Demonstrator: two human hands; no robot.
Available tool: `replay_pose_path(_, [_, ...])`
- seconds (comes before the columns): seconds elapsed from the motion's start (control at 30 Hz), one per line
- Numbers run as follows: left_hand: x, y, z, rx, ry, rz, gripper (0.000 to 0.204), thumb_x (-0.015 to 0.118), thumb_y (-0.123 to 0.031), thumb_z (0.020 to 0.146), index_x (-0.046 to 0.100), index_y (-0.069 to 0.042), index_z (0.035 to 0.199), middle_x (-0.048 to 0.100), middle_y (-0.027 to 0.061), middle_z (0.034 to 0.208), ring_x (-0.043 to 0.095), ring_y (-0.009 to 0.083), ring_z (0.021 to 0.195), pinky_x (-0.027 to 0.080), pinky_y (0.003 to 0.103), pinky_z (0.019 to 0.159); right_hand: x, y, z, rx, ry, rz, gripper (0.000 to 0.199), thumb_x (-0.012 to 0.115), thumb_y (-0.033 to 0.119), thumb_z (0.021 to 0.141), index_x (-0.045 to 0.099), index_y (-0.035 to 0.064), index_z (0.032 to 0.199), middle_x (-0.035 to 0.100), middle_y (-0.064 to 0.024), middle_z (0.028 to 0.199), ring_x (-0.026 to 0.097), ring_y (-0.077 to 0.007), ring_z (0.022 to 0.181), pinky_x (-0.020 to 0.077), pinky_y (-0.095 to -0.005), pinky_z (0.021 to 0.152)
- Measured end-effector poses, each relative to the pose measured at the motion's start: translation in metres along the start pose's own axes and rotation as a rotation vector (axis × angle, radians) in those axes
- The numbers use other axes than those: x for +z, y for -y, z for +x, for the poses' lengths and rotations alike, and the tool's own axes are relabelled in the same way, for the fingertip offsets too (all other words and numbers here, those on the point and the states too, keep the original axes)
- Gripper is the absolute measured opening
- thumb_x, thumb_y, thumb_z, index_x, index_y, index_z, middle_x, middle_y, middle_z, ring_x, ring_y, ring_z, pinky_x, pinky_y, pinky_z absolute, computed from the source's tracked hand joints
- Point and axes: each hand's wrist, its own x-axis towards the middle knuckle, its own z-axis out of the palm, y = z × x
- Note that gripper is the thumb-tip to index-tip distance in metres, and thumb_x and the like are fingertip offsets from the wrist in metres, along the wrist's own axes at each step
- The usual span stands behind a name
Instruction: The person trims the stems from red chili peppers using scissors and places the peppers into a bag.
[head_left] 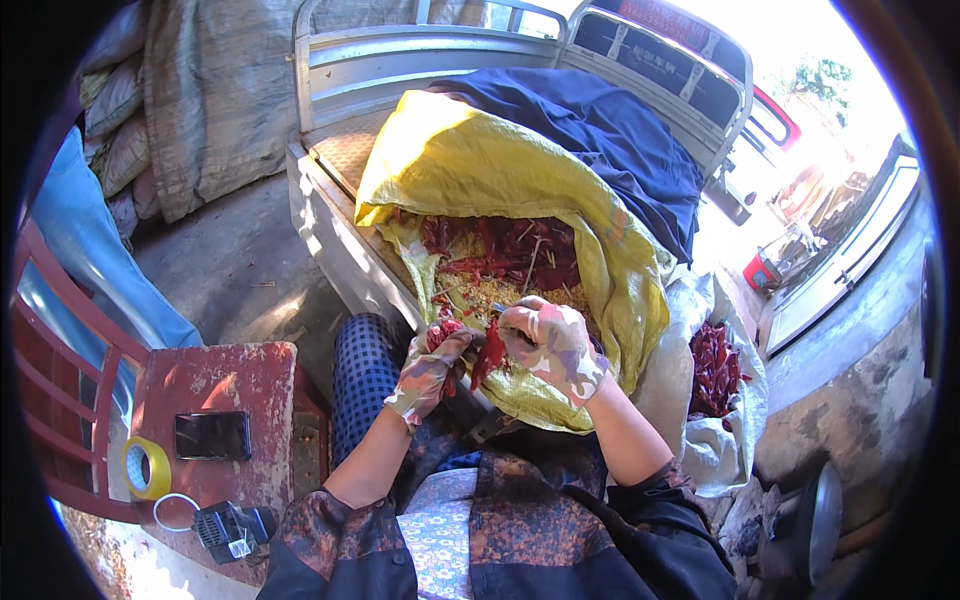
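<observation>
My left hand (432,372) grips peppers (441,333); whether my right hand (553,345) holds any, I can't tell. Likely partway: loose seeds (495,293) ahead, many pods (545,252) left beyond.

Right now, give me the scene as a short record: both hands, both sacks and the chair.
Left hand: gloved, holding red chilies
Right hand: gloved, close against a red chili; grip unclear
Yellow woven sack: open, loose chilies and yellow seeds inside
White sack: right of the yellow one, more chilies inside
Red wooden chair: smartphone on seat, yellow tape roll beside it
</observation>
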Motion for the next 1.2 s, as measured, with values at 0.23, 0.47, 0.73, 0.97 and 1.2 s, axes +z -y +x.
replay_pose_path(0.23, [0.009,-0.006,-0.002,-0.049,-0.008,0.002,0.021,0.06,-0.021,0.089,0.063,-0.005,0.103,0.063,0.0007,0.081,0.057,0.0071,0.064,0.044,0.019,0.054,0.007,-0.008,-0.003,-0.007,0.043,0.014,0.012,0.061,0.008,0.072,0.06,0.0079,0.083,0.058,-0.0098,0.079,0.058,-0.0302,0.069,0.0466,-0.0348,0.061])
replay_pose_path(0.47, [0.03,-0.004,-0.007,-0.011,0.109,-0.27,0.02,0.062,-0.012,0.085,0.059,-0.006,0.104,0.06,0.0018,0.09,0.056,0.0085,0.076,0.044,0.02,0.062,0.019,0.0,-0.004,0.108,0.028,0.157,0.008,0.061,0.011,0.074,0.058,0.008,0.081,0.057,-0.0086,0.08,0.057,-0.0284,0.067,0.0452,-0.0344,0.059])
replay_pose_path(0.73, [0.011,0.008,-0.008,-0.023,0.236,-0.09,0.028,0.065,-0.006,0.077,0.059,-0.006,0.105,0.061,0.002,0.091,0.054,0.0078,0.069,0.039,0.018,0.055,0.016,0.002,-0.007,-0.035,0.05,-0.003,0.017,0.064,0.01,0.074,0.063,0.0082,0.091,0.063,-0.0102,0.085,0.063,-0.0294,0.072,0.0504,-0.0356,0.062])
replay_pose_path(0.97, [0.006,0.032,0.001,0.188,0.106,0.082,0.027,0.066,0.0,0.076,0.062,-0.004,0.102,0.065,0.0025,0.095,0.06,0.0114,0.09,0.05,0.024,0.076,0.028,0.006,-0.012,0.055,-0.053,0.04,0.01,0.061,0.008,0.073,0.062,0.0067,0.083,0.061,-0.0131,0.08,0.061,-0.0332,0.073,0.0482,-0.0389,0.063])
replay_pose_path(1.2, [0.004,0.03,-0.002,0.196,0.174,0.106,0.027,0.066,0.001,0.077,0.062,-0.002,0.103,0.064,0.0031,0.099,0.06,0.0115,0.09,0.049,0.023,0.078,0.061,-0.012,-0.023,0.375,-0.149,0.74,0.012,0.062,0.011,0.082,0.063,0.0015,0.089,0.062,-0.0084,0.08,0.058,-0.0171,0.072,0.0457,-0.0278,0.065])
